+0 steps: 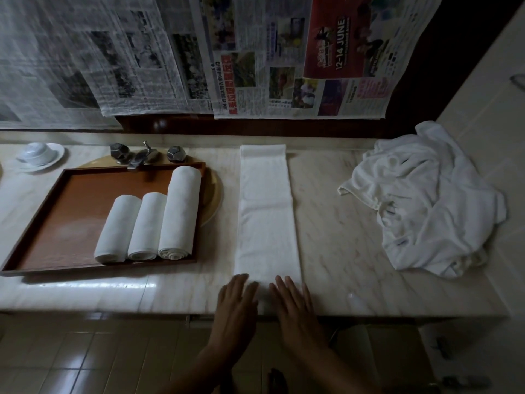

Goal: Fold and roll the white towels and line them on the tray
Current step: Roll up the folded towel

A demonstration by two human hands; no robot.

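- Head view, lower centre: the left hand [237, 297] and the right hand [292, 300] lie palm down side by side, fingers straight and slightly spread, pressing on the near end of the folded towel [267, 211]. Neither of the hands pinches anything.
- Head view, centre: the folded towel is a long narrow white strip lying flat on the worktop [335, 223], running from the near edge up to the back wall.
- Head view, left of centre: the tray [56, 200], brown with a raised rim, sits on the worktop just beside the strip, apart from it.
- Head view, right part of the tray: three rolled towels lie side by side, touching: the left roll [118, 228], the middle roll [147, 226] and the longer right roll [180, 211].
- Head view, right: a loose towel pile [426, 200], white and crumpled, rests on the worktop well apart from the strip.
- Head view, upper left: an upturned cup on a saucer [39, 155]; metal tap fittings [147, 156] stand behind the tray.
- Head view, top: newspaper sheets [255, 52] hang over the back wall.
- Head view, bottom: a tiled floor [85, 351] below the worktop edge.
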